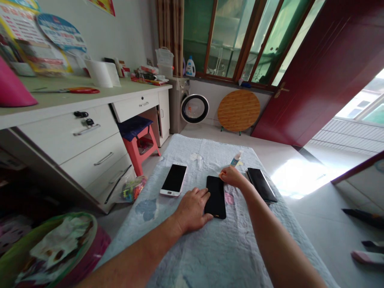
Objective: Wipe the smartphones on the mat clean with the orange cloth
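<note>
A black smartphone (215, 198) lies screen up on the cloth-covered table. My left hand (193, 210) holds it at its left side, fingertips on the edge and thumb at the lower corner. At the phone's top right corner, my right hand (231, 176) is closed in a pinch. A bit of something orange shows at those fingertips, too small to name. Just beyond that hand stands a small spray bottle (235, 159) with a white top. To the left lies a white-framed smartphone (174, 179). On the right, near my forearm, is another dark phone (261, 185), apparently in a case.
A pale blue patterned cloth (192, 150) covers the table. Left of it are a pink stool (139, 150), a waste bin (100, 236) and a desk with drawers (103, 158). Farther back, a washing machine (177, 104) has its door open beside a round wooden tabletop (239, 111).
</note>
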A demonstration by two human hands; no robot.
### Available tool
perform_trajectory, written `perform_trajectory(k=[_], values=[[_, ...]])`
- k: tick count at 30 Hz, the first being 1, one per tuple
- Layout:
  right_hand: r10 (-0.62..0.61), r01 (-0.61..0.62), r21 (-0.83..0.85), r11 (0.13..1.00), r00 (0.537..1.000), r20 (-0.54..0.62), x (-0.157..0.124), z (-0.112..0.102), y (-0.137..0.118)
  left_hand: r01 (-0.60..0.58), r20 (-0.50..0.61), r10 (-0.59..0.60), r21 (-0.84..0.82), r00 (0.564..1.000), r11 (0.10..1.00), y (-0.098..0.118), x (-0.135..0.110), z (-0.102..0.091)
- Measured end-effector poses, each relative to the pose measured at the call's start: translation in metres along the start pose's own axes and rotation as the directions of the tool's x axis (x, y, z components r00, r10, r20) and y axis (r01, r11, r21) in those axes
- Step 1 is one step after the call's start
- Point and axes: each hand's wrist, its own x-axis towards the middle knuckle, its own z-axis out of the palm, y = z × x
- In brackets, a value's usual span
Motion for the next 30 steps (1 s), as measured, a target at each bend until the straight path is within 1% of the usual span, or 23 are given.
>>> perform_trajectory(k=[3, 7, 14, 17, 23, 30], values=[[0.051, -0.05, 0.035, 0.998, 0.998, -0.031, -0.011, 0.002, 0.004, -0.009, -0.009, 0.009, -0.004, 1.0, 1.0, -0.001, 0.0, 0.0], [0.098, -0.093, 0.077, 0.993, 0.993, -0.059, -0.026, 0.004, 0.001, -0.016, -0.008, 0.016, -0.013, 1.0, 1.0, -0.002, 0.001, 0.0], [0.13, -0.121, 0.159, 0.98, 0.991, -0.043, -0.059, 0.007, -0.01, -0.009, 0.009, 0.009, -0.019, 1.0, 1.0, -0.002, 0.002, -0.002], [0.126, -0.117, 0.209, 0.971, 0.991, -0.031, -0.075, 0.006, -0.016, -0.008, 0.006, 0.008, -0.019, 1.0, 1.0, -0.002, 0.002, -0.001], [0.103, -0.105, 0.252, 0.962, 0.994, 0.021, -0.102, 0.004, -0.027, -0.01, 0.003, 0.01, -0.018, 1.0, 1.0, -0.003, 0.001, 0.002], [0.072, -0.085, 0.289, 0.953, 0.996, 0.053, -0.128, 0.005, -0.034, -0.016, -0.012, 0.016, -0.007, 1.0, 1.0, -0.003, 0.002, 0.003]])
